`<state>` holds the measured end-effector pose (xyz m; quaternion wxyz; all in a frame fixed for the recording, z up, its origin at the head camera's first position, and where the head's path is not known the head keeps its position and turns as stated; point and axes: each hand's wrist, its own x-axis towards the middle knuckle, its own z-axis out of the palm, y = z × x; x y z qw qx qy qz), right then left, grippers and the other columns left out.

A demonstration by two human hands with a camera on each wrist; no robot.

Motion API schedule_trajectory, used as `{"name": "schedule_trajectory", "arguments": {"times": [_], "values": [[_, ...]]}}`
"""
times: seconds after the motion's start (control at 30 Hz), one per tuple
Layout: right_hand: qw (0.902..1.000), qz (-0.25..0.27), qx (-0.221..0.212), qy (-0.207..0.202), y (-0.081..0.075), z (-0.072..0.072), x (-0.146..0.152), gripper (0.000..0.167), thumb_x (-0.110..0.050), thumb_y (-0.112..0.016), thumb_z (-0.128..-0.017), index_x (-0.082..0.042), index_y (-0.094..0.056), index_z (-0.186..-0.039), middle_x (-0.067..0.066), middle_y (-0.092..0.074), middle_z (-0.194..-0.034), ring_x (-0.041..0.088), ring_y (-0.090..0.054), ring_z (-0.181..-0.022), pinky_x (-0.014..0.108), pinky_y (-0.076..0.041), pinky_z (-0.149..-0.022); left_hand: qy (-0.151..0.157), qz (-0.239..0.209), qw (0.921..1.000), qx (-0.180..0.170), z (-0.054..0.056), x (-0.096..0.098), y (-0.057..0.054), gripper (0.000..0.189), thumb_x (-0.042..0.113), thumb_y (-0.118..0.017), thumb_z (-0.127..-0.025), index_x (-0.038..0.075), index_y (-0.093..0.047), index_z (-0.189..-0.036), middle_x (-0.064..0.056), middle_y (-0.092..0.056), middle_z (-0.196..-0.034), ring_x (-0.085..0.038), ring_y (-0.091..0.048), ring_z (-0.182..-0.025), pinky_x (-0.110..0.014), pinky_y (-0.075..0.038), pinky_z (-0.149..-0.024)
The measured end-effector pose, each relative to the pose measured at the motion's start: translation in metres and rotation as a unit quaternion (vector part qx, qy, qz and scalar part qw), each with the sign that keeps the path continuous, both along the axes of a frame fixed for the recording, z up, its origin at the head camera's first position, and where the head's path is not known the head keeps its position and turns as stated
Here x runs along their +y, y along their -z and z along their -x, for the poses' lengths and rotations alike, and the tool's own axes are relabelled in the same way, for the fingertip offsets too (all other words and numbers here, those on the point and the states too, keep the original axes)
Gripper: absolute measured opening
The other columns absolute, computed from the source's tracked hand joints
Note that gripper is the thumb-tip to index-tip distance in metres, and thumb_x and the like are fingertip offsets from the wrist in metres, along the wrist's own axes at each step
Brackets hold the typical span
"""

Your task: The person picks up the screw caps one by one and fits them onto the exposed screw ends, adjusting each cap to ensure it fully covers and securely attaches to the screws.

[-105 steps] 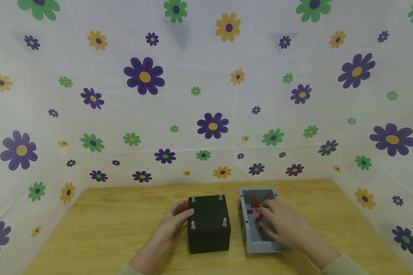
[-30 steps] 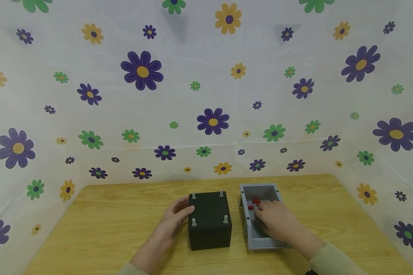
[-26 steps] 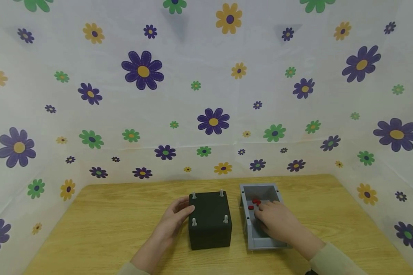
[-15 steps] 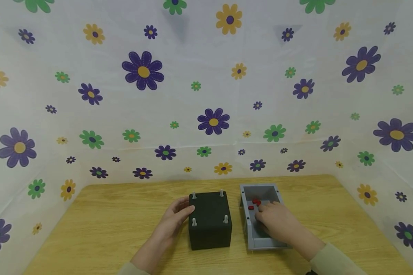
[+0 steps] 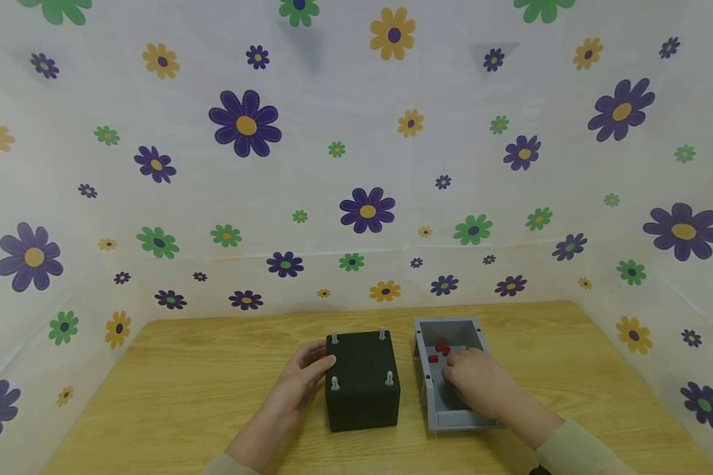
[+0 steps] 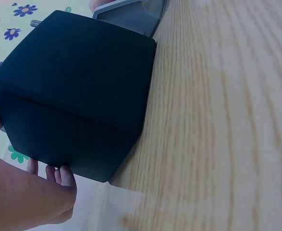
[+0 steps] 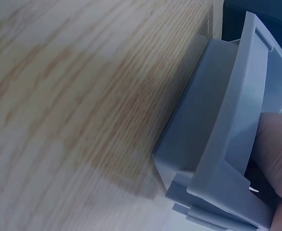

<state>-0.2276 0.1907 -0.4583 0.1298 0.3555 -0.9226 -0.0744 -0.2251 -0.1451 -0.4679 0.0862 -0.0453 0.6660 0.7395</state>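
A black box (image 5: 362,369) with an upright threaded metal stud near each top corner stands on the wooden table. My left hand (image 5: 300,379) grips its left side, the thumb lying on the top edge and the fingers against the side, as the left wrist view shows too. To the right stands a grey open bin (image 5: 451,419) with small red pieces (image 5: 442,348) inside, near its far left. My right hand (image 5: 475,379) reaches down into the bin with fingers bent beside those pieces. Its fingertips are hidden, so I cannot tell whether it holds one.
A narrow strip of wooden table (image 5: 408,409) separates the box and the bin. Behind and at both sides hangs a white flower-printed sheet (image 5: 309,171). The bin's rim (image 7: 227,110) stands up close beside my right hand in the right wrist view.
Since the oldest frame, my right hand has sunk deeper into the bin and bent its fingers; the nearer red pieces are now out of sight. My left hand and the box stay put.
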Motion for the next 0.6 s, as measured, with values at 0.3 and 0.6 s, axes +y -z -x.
{"name": "schedule_trajectory", "arguments": {"times": [0.3, 0.6], "values": [[0.9998, -0.017, -0.006, 0.002, -0.0036, -0.0005, 0.0006, 0.015, -0.018, -0.090, -0.084, -0.012, -0.082, -0.095, 0.005, -0.073, -0.104, 0.020, -0.065, -0.093, 0.036, -0.058, -0.078, -0.005, 0.007, 1.0000, 0.001, 0.0001, 0.0010, 0.0000, 0.055, 0.014, -0.068, -0.101, -0.003, -0.050, -0.149, -0.019, -0.052, -0.147, -0.024, -0.054, -0.132, -0.049, -0.039, -0.126], [0.9998, -0.007, 0.015, -0.014, -0.0040, 0.0011, 0.0030, 0.012, -0.018, -0.089, -0.084, -0.013, -0.081, -0.091, 0.002, -0.069, -0.098, 0.018, -0.057, -0.087, 0.032, -0.051, -0.073, -0.009, 0.005, 0.9999, -0.005, -0.0001, 0.0010, -0.0006, 0.054, 0.014, -0.067, -0.101, -0.001, -0.049, -0.150, -0.019, -0.051, -0.150, -0.028, -0.052, -0.136, -0.051, -0.036, -0.128]]}}
